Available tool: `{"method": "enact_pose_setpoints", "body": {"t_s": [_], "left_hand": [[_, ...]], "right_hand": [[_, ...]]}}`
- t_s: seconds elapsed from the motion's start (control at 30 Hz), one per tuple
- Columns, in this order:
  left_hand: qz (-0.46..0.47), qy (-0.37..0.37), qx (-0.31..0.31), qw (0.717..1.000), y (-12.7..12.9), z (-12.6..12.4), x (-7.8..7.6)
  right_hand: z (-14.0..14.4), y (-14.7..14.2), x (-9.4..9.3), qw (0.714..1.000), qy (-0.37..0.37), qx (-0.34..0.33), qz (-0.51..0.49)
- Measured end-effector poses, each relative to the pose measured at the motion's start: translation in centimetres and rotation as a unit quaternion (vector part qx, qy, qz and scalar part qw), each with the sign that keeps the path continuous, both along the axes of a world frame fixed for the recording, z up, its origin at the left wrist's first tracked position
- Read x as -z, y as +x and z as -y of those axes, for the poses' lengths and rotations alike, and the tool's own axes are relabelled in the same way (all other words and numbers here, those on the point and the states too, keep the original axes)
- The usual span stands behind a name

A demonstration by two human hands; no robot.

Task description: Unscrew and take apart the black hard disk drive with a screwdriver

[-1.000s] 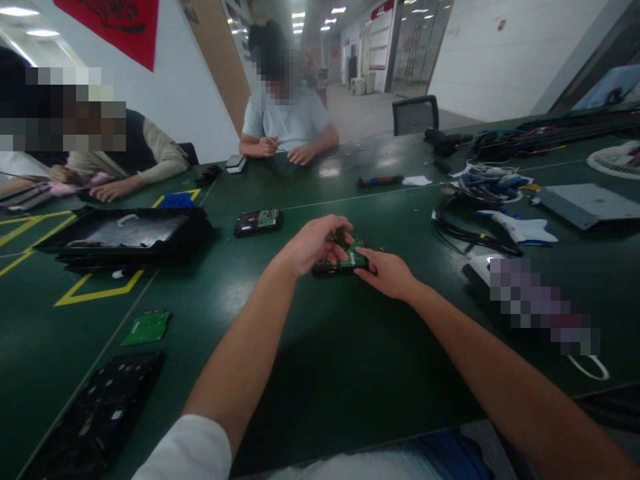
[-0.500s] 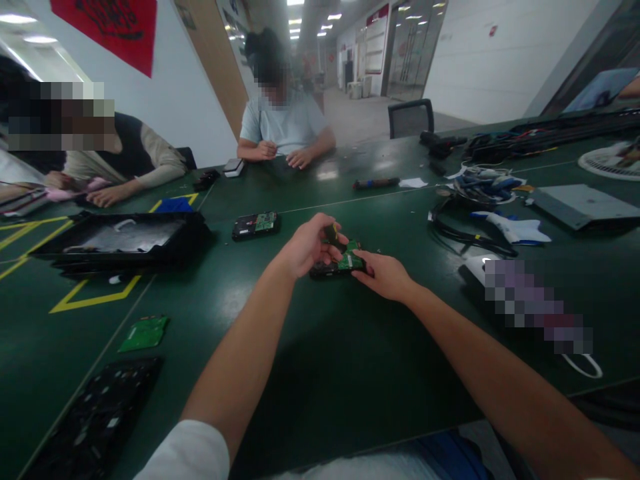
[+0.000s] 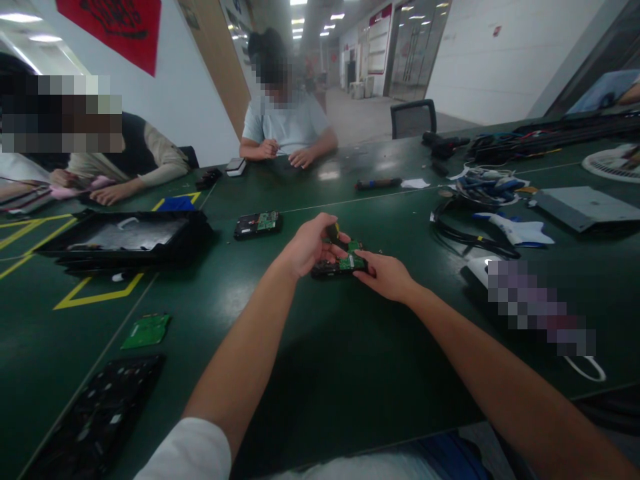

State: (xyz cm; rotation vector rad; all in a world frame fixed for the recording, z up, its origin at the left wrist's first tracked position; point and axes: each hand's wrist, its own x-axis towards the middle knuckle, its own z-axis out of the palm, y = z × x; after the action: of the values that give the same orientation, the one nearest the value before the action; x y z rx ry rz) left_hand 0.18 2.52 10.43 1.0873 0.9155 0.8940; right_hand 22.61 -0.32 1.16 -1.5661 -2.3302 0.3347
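In the middle of the table lies a hard drive (image 3: 340, 270) with its green circuit board facing up. My right hand (image 3: 387, 272) grips the drive's right end between thumb and fingers. Above its left part, my left hand (image 3: 319, 245) is closed around a short dark tool (image 3: 333, 231) with a yellow mark; it looks like a screwdriver handle, and its tip is hidden by my fingers. A second hard drive (image 3: 257, 225), board side up, rests to the left beyond my left hand.
At left stand black stacked trays (image 3: 125, 240), with a green circuit board (image 3: 147, 331) and a black panel (image 3: 95, 417) nearer me. On the right lie cables (image 3: 485, 185), a grey metal box (image 3: 587, 207) and a pouch with a strap (image 3: 535, 300). Two people sit across the table.
The view has shifted slightly. Both my hands stay at the drive, the left still holding the dark tool, with barely any movement.
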Motion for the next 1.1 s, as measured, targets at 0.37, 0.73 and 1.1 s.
{"method": "enact_pose_setpoints", "body": {"t_s": [0.37, 0.73, 1.1], "left_hand": [[0.001, 0.006, 0.023, 1.0, 0.0, 0.12, -0.24], [-0.023, 0.049, 0.03, 0.998, -0.2, 0.23, -0.34], [-0.013, 0.034, -0.015, 0.999, -0.06, -0.11, -0.08]], "right_hand": [[-0.23, -0.01, 0.31, 1.0, -0.001, 0.005, 0.005], [-0.23, 0.03, 0.16, 1.0, -0.004, -0.003, 0.004], [-0.12, 0.02, 0.12, 1.0, -0.002, -0.004, -0.002]]}}
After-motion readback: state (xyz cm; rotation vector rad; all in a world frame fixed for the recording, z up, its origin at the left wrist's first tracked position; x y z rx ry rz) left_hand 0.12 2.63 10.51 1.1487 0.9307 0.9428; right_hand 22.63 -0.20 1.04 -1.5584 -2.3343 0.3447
